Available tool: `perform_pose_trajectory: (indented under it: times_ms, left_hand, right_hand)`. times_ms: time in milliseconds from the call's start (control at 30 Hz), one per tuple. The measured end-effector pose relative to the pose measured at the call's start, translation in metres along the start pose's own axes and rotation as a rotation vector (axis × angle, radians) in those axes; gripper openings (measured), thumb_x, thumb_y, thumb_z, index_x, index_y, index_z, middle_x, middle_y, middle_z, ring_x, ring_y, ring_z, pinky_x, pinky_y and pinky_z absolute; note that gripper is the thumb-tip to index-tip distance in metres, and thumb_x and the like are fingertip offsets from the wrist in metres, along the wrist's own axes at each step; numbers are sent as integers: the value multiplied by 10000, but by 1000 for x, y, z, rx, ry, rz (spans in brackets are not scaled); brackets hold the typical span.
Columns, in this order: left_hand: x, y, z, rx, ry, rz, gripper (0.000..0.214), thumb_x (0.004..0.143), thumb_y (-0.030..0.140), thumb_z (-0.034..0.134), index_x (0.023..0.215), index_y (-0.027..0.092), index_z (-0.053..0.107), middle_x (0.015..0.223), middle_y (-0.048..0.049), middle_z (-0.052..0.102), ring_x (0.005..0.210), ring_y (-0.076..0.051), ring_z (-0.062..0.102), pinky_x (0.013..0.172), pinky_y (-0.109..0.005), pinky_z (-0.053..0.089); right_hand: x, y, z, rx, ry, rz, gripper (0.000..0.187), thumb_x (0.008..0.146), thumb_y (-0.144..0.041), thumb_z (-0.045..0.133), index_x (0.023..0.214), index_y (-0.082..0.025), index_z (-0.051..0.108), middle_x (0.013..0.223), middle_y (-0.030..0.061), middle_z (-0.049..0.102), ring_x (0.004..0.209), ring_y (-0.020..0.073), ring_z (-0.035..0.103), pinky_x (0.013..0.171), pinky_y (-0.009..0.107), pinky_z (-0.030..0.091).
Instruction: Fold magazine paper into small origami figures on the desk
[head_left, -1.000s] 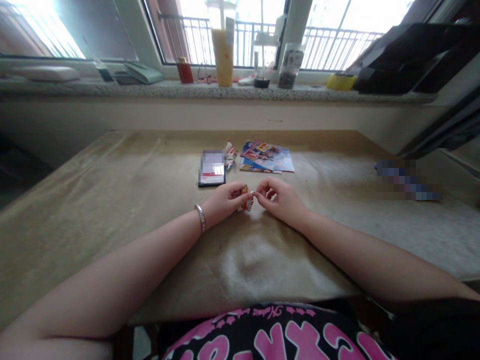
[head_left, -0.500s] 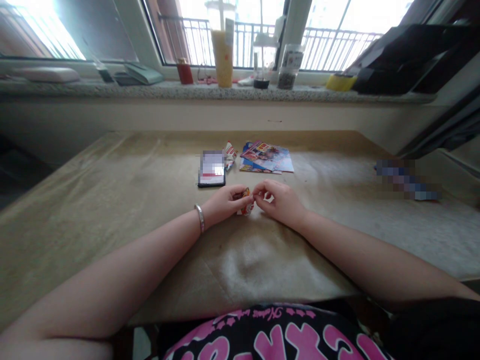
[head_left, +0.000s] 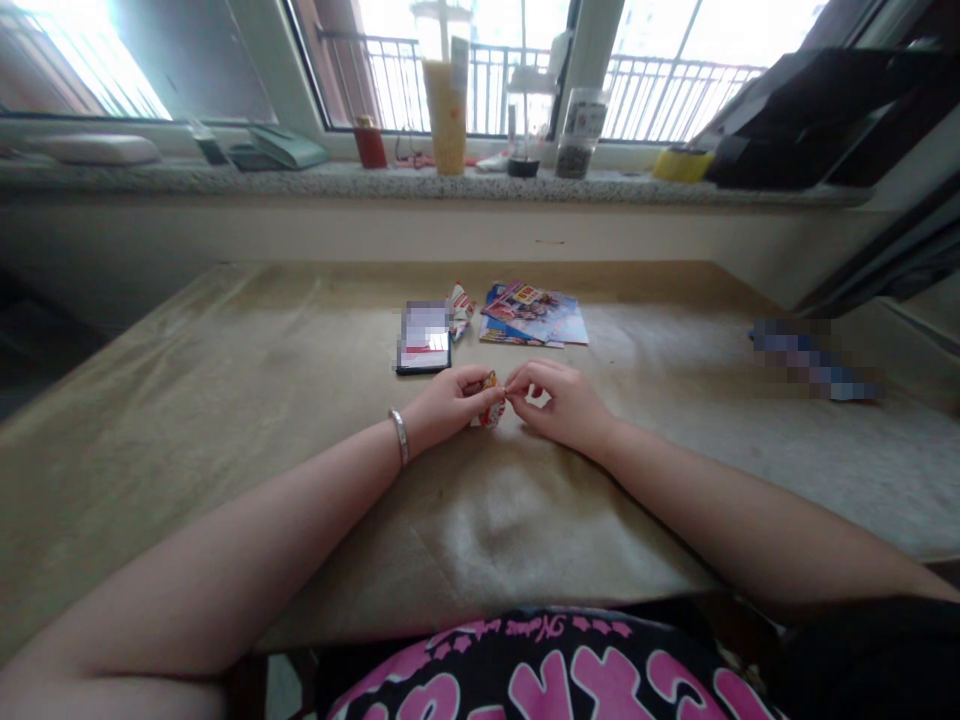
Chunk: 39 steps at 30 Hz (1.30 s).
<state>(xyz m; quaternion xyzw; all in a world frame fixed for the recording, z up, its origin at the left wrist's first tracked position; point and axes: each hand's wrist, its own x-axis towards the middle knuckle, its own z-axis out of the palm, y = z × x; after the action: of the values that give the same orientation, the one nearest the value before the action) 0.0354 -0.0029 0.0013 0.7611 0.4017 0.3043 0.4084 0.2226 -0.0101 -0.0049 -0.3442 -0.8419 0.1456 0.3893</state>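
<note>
A left hand [head_left: 454,400] closes on a small printed packet [head_left: 493,411] over a tabletop [head_left: 262,400] near a phone [head_left: 425,345]; the right hand [head_left: 562,398] pinches its edge — apparently picking at it (lettering too small to read) — and the next move seems to need a steady hold.

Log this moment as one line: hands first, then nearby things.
left hand: holding small printed wrapper | right hand: at wrapper's edge, grip unclear | beyond hands: flat device, printed papers
</note>
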Motion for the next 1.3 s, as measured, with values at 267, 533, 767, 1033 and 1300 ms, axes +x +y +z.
perform_pose_trajectory:
  times_ms: [267, 533, 767, 1033, 1300]
  left_hand:
    - [0, 0, 2, -5, 27, 20, 346, 781, 444, 546, 635, 168, 396, 572, 56, 346, 508, -63, 330, 448, -180, 252]
    - [1, 1, 4, 80, 84, 29, 331, 788, 392, 546, 611, 176, 368, 554, 60, 326, 493, -64, 306, 448, -189, 231]
    - [0, 1, 5, 87, 100, 21, 259, 795, 362, 539, 657, 160, 454, 576, 45, 408, 527, -75, 376, 479, -186, 286]
    - [1, -1, 6, 104, 103, 29, 227, 806, 343, 524, 689, 149, 504, 600, 23, 483, 547, -87, 443, 488, -184, 328]
    - [0, 0, 5, 97, 114, 50, 271, 831, 375, 516, 694, 141, 519, 610, 13, 496, 559, -91, 449, 500, -185, 336]
  right_hand:
    - [-1, -2, 1, -63, 12, -2, 81, 747, -145, 552, 720, -213, 517, 793, 11, 639, 710, 130, 572, 625, 249, 447]
    - [-1, -6, 3, -244, 46, 37, 52, 776, -211, 542, 727, -213, 524, 729, 3, 623, 675, 138, 568, 624, 256, 411]
    - [-1, -1, 2, -164, 39, 57, 38, 742, -175, 541, 735, -207, 521, 746, 5, 625, 688, 135, 570, 641, 249, 429]
    - [0, -3, 0, -94, 46, 13, 29, 763, -178, 543, 778, -199, 555, 715, -5, 578, 658, 116, 544, 619, 236, 434]
    - [0, -4, 3, -103, 67, 117, 44, 796, -218, 569, 826, -193, 590, 716, -5, 603, 640, 111, 563, 595, 239, 438]
